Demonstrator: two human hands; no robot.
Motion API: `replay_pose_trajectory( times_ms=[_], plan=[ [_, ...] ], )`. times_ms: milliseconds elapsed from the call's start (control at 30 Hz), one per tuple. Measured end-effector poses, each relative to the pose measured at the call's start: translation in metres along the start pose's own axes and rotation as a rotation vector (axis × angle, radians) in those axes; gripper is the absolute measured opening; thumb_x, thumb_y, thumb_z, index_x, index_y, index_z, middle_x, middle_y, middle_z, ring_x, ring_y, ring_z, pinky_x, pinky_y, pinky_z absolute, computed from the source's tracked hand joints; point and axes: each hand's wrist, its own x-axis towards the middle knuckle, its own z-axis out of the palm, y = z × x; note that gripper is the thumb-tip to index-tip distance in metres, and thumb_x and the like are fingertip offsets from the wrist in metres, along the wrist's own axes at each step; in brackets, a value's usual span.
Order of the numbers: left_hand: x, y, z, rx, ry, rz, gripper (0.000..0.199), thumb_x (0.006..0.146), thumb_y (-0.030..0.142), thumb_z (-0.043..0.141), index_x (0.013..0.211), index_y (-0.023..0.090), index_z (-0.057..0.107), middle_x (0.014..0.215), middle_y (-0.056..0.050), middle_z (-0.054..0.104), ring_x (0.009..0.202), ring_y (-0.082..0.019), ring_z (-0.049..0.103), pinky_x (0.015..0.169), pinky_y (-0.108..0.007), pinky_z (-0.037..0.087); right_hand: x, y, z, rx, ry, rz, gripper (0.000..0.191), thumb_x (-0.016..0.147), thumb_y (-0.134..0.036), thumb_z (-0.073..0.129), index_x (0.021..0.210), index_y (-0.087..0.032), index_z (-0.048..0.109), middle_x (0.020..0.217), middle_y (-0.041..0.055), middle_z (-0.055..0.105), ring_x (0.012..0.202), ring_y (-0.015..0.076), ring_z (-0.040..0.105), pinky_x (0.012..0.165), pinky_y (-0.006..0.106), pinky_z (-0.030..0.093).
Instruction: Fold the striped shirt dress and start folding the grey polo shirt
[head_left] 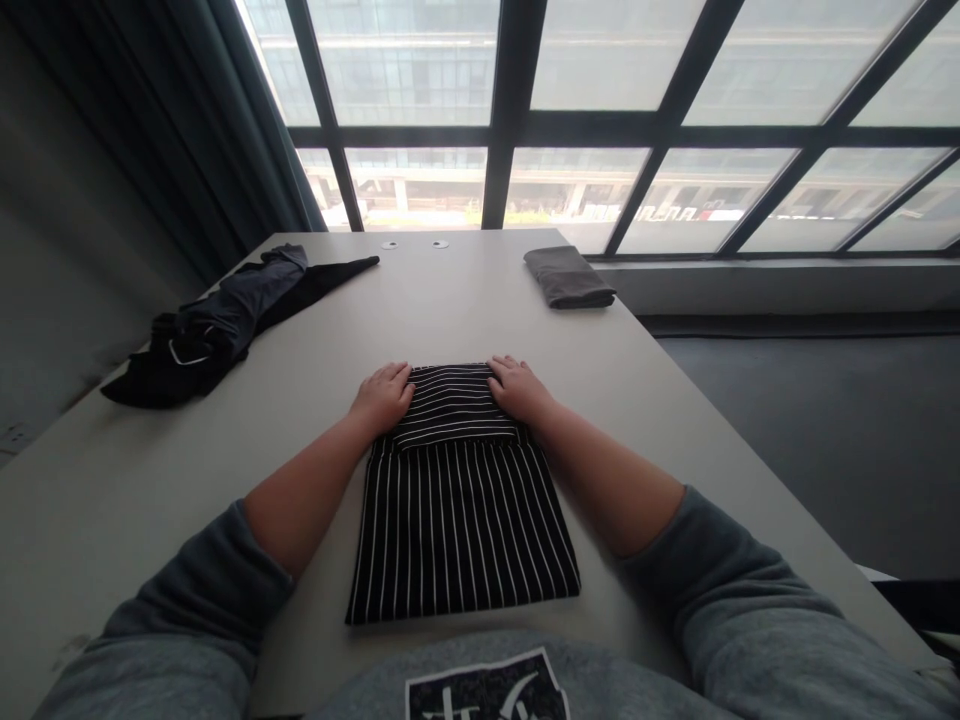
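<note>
A folded black garment with white stripes (461,530) lies flat on the table in front of me; its exact kind does not show. Stripes run lengthwise on the near part and crosswise on the narrower folded flap at the far end. My left hand (384,395) rests on that flap's far left corner, fingers stretched forward and thumb inward. On the far right corner lies my right hand (519,388), its fingers a little apart on the cloth. Both palms face down, and the undersides of the fingers are hidden.
A white table (300,470) carries everything. Crumpled dark clothing (217,325) lies at its left edge. A folded grey cloth (568,275) sits at the far right. Two small round fittings (440,244) are near the back edge. A dark curtain (187,120) and windows stand beyond.
</note>
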Motion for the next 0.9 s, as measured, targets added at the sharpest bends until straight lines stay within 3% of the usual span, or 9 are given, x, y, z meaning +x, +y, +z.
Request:
replay_pose_trajectory(
  times_ms=[100, 200, 400, 600, 733, 833, 900],
  plan=[
    [0.000, -0.015, -0.007, -0.010, 0.113, -0.076, 0.047, 0.100, 0.039, 0.048, 0.139, 0.021, 0.068, 0.142, -0.012, 0.067, 0.130, -0.032, 0.060, 0.112, -0.047, 0.047, 0.002, 0.015, -0.004, -0.013, 0.141, -0.037, 0.045, 0.102, -0.034, 0.052, 0.138, -0.014, 0.070, 0.142, 0.0151, 0.066, 0.137, 0.0307, 0.052, 0.123, 0.045, 0.034],
    [0.002, -0.025, -0.013, -0.047, 0.155, -0.148, 0.038, 0.097, 0.039, 0.055, 0.125, 0.024, 0.074, 0.127, -0.011, 0.073, 0.118, -0.032, 0.065, 0.103, -0.045, 0.050, 0.005, 0.023, -0.006, -0.013, 0.207, -0.003, 0.038, 0.100, -0.037, 0.057, 0.124, -0.016, 0.077, 0.123, 0.0154, 0.073, 0.120, 0.0306, 0.059, 0.115, 0.043, 0.041],
    [0.014, -0.033, -0.013, -0.188, 0.167, -0.182, 0.026, 0.096, 0.035, 0.056, 0.108, 0.025, 0.076, 0.110, -0.005, 0.078, 0.100, -0.025, 0.070, 0.092, -0.036, 0.051, 0.019, 0.023, -0.004, 0.053, 0.190, 0.073, 0.030, 0.098, -0.028, 0.055, 0.113, -0.020, 0.079, 0.113, 0.0105, 0.076, 0.111, 0.0275, 0.060, 0.108, 0.042, 0.043],
    [0.020, -0.033, -0.012, -0.176, 0.181, -0.233, 0.029, 0.097, 0.039, 0.054, 0.105, 0.025, 0.078, 0.108, -0.006, 0.079, 0.099, -0.025, 0.070, 0.091, -0.037, 0.051, 0.025, 0.024, -0.003, 0.065, 0.207, 0.095, 0.027, 0.098, -0.026, 0.055, 0.109, -0.020, 0.079, 0.109, 0.0092, 0.076, 0.107, 0.0260, 0.060, 0.106, 0.040, 0.043],
    [0.017, -0.022, -0.023, -0.093, 0.187, -0.276, 0.028, 0.097, 0.037, 0.054, 0.104, 0.023, 0.077, 0.110, -0.010, 0.078, 0.106, -0.031, 0.068, 0.094, -0.043, 0.051, 0.023, 0.018, -0.009, 0.028, 0.217, 0.109, 0.027, 0.098, -0.024, 0.054, 0.109, -0.019, 0.079, 0.111, 0.0114, 0.075, 0.109, 0.0287, 0.060, 0.106, 0.043, 0.044],
    [0.007, 0.002, -0.036, -0.046, 0.275, -0.168, 0.032, 0.101, 0.036, 0.049, 0.111, 0.021, 0.076, 0.117, -0.013, 0.076, 0.113, -0.034, 0.066, 0.100, -0.048, 0.049, 0.013, 0.003, -0.018, -0.003, 0.296, 0.055, 0.030, 0.098, -0.021, 0.053, 0.113, -0.017, 0.079, 0.118, 0.0152, 0.072, 0.116, 0.0322, 0.058, 0.108, 0.045, 0.045],
    [-0.003, 0.023, -0.038, -0.056, 0.257, -0.049, 0.040, 0.104, 0.042, 0.044, 0.119, 0.020, 0.074, 0.123, -0.014, 0.074, 0.115, -0.033, 0.067, 0.104, -0.049, 0.047, 0.003, -0.010, -0.022, -0.004, 0.331, -0.044, 0.032, 0.100, -0.022, 0.052, 0.119, -0.016, 0.077, 0.122, 0.0165, 0.071, 0.120, 0.0327, 0.058, 0.111, 0.047, 0.044]
  ],
)
